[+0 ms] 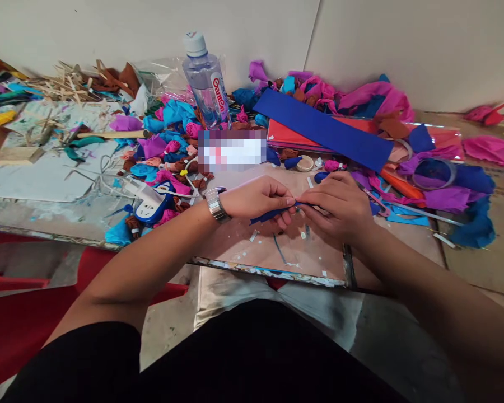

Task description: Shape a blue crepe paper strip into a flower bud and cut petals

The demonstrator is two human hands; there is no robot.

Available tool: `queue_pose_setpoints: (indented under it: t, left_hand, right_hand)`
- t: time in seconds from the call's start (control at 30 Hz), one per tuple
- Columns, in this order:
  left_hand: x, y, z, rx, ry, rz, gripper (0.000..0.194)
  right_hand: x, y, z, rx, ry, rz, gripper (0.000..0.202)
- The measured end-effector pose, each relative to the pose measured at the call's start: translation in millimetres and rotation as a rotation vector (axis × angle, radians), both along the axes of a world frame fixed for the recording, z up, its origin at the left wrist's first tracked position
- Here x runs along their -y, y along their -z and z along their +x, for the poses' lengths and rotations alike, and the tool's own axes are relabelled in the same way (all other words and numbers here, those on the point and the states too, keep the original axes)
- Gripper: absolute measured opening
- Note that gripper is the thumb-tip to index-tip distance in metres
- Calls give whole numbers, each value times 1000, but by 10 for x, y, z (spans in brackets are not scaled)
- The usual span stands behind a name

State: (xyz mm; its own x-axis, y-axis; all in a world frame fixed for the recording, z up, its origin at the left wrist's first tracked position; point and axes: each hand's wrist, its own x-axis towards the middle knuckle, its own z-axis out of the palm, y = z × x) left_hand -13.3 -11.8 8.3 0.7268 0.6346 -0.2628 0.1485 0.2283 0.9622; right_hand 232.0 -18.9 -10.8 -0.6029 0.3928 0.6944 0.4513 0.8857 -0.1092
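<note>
Between both hands, low over the table's front part, is a narrow dark blue strip (269,214). My left hand (265,200), with a metal watch on its wrist, pinches the strip between thumb and fingers. The fingertips of my right hand (334,202) close on the strip's other end, close to the left fingertips. Behind the hands, a wide blue sheet (323,129) lies aslant over red packets (294,134). Small rolled blue, pink and brown pieces lie just beyond the hands.
A water bottle (208,84) stands behind a pile of crumpled coloured paper (168,120). At left are a power socket (153,206), pliers (78,148) and wooden sticks (67,84). Tape rolls (434,172) and purple paper lie at right. The table's front edge (273,272) runs near my lap.
</note>
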Motion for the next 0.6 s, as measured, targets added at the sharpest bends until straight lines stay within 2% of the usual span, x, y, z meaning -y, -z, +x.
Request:
queue_pose_setpoints:
  t: [0.1, 0.27, 0.33, 0.43, 0.6]
  left_hand:
    - [12, 17, 19, -77, -23, 249, 32]
    - [59, 7, 42, -325, -98, 894, 32]
    - [64, 16, 40, -407, -108, 1082, 32]
    - [51, 51, 35, -455, -102, 1221, 34]
    - [25, 100, 29, -469, -111, 1311, 36]
  right_hand:
    - [1, -4, 9, 44, 31, -22, 5]
    - [10, -11, -1, 42, 69, -65, 6]
    - [11, -11, -8, 20, 79, -88, 6]
    - [13, -12, -15, -15, 98, -143, 9]
    - [19, -3, -10, -65, 106, -203, 9]
